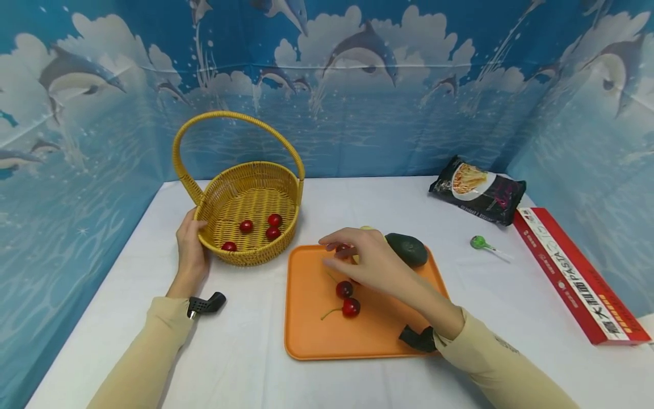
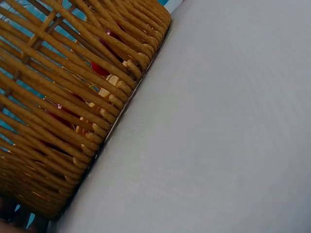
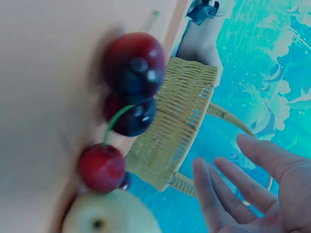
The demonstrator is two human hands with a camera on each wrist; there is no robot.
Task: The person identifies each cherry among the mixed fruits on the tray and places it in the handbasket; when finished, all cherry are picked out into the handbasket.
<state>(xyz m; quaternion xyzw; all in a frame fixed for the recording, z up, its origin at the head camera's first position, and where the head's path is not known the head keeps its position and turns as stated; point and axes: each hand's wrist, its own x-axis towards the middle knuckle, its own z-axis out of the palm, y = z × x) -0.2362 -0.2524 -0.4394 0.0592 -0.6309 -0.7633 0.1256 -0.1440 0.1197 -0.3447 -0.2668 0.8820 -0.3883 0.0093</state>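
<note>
My left hand grips the left rim of a yellow woven basket with a tall handle. Several red cherries lie inside it, and red shows through the weave in the left wrist view. Over an orange tray hovers my right hand, its fingers loosely bent and nothing between them. Below it lie dark red cherries, some with green stems. Another cherry sits against a pale yellow round fruit in the right wrist view. A dark green avocado rests at the tray's back right corner.
At the back right lies a black snack bag, touching the end of a long red pasta box. A green lollipop lies between tray and box. Blue dolphin-print cloth surrounds the white table.
</note>
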